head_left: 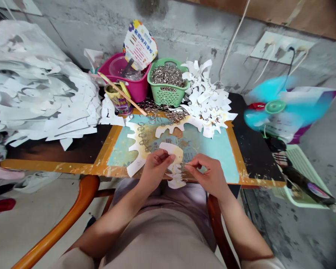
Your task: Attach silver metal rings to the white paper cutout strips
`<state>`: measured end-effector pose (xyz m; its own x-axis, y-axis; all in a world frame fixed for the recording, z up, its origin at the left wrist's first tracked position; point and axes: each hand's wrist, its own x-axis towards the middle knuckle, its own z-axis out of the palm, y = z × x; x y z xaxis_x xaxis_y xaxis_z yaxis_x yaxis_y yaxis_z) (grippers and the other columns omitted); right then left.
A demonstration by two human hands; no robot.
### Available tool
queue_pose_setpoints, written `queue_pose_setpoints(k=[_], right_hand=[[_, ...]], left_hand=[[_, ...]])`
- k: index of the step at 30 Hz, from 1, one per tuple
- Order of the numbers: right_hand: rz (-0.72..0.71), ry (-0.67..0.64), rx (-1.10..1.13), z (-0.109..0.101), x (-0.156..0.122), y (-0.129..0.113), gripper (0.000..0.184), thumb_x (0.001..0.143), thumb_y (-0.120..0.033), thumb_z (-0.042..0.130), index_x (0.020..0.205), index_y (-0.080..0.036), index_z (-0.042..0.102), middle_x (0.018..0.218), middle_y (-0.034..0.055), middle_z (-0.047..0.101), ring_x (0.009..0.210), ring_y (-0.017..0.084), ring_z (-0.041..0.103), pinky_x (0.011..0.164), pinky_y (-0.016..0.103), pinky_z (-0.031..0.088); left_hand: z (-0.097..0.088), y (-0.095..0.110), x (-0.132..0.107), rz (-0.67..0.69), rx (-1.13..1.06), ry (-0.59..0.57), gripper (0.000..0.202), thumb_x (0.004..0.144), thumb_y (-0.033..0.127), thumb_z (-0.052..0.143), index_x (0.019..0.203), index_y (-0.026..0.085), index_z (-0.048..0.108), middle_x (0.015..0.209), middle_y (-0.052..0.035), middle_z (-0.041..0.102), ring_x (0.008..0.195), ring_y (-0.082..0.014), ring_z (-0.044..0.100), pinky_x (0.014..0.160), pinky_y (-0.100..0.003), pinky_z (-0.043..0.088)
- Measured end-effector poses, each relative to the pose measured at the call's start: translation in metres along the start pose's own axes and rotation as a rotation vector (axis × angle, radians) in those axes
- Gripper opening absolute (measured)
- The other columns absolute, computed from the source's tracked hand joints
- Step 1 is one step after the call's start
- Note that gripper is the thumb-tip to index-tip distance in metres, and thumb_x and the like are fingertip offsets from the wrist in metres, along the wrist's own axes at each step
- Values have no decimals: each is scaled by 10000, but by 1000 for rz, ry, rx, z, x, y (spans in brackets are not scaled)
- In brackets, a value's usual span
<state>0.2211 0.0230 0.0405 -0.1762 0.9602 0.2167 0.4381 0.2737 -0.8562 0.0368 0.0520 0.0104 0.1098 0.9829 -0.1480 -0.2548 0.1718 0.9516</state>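
At the table's front edge, my left hand is closed on a white toothed cut-out piece with yellowish smears, its thumb on top. My right hand pinches a small metal ring at the right edge of this piece, by its narrow tabs. The ring's exact shape is too small to tell. Left of my hands, another white toothed strip lies on the light-blue sheet, with several metal rings along it. Behind the held piece is a curved white strip.
A green basket full of metal rings and a magenta basket stand at the back. Beside them are a smeared can with a stick across it, and white cut-out piles. A blue fan spins at right.
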Motion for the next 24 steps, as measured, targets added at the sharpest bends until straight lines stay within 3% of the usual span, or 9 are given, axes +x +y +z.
queue_pose_setpoints(k=[6,12,16,20,24], right_hand=[[32,-47,32,-2,2,0,184,882,-269,667,717,-193,639,683,-3,592,647,126,498,598,265,376],[15,-47,-62,2,3,2,195,886,-276,653,710,-196,629,672,-1,584,647,131,499,574,259,365],[-16,-2,-108,6,1,2,190,898,-287,637,727,-206,619,693,6,572,676,144,514,580,264,374],[5,63,-62,6,-1,6,191,896,-287,635,724,-208,613,670,-7,542,644,137,487,591,271,379],[64,273,115,0,-3,15,200,875,-287,670,707,-203,601,643,-25,519,615,121,436,590,266,362]], left_hand=[[-1,-7,4,52,26,-16,352,755,372,774,640,164,514,565,72,435,497,-49,408,455,-159,352],[-1,-12,2,5,96,-13,345,747,424,765,651,159,566,575,46,511,483,-71,463,429,-180,354],[2,-12,1,-31,27,-27,333,729,421,780,656,160,587,583,43,527,479,-73,476,424,-182,374],[5,-8,0,-70,-43,-5,372,683,416,814,613,162,552,519,68,451,423,-53,409,395,-176,355],[3,-5,2,-61,-88,26,394,652,398,837,582,157,533,517,66,448,447,-50,432,423,-166,382]])
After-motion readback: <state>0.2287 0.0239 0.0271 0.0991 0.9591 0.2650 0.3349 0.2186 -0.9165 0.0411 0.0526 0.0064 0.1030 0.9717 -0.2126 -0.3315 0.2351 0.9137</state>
